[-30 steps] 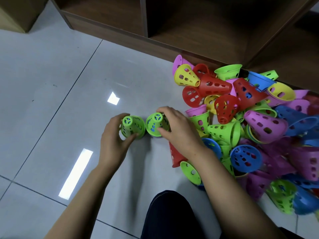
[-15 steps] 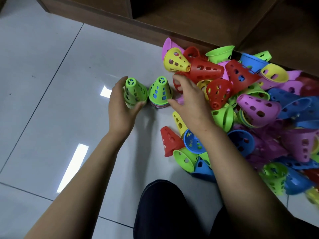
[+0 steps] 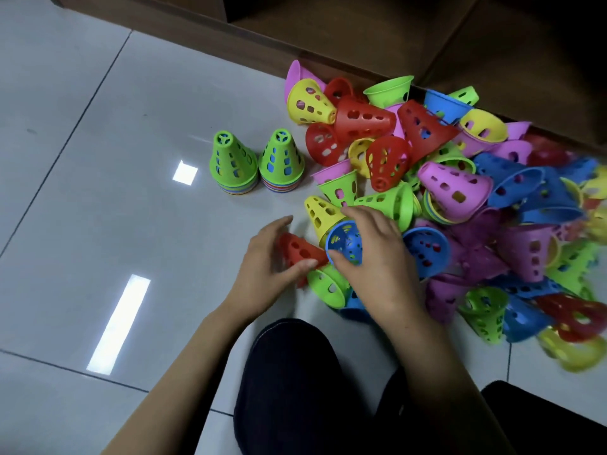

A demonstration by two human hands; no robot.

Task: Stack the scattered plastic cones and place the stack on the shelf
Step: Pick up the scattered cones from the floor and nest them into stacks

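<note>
Floor (image 3: 131, 224): blue cone (image 3: 345, 242) within right fingers (image 3: 368, 221)

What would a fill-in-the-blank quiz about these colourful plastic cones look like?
1. Both upright stacks on the floor are topped by a cone coloured ____.
2. The left hand grips a lying cone coloured ____.
3. The right hand holds a second cone, mouth toward the camera, coloured ____.

Missing words: green; red; blue.
</note>
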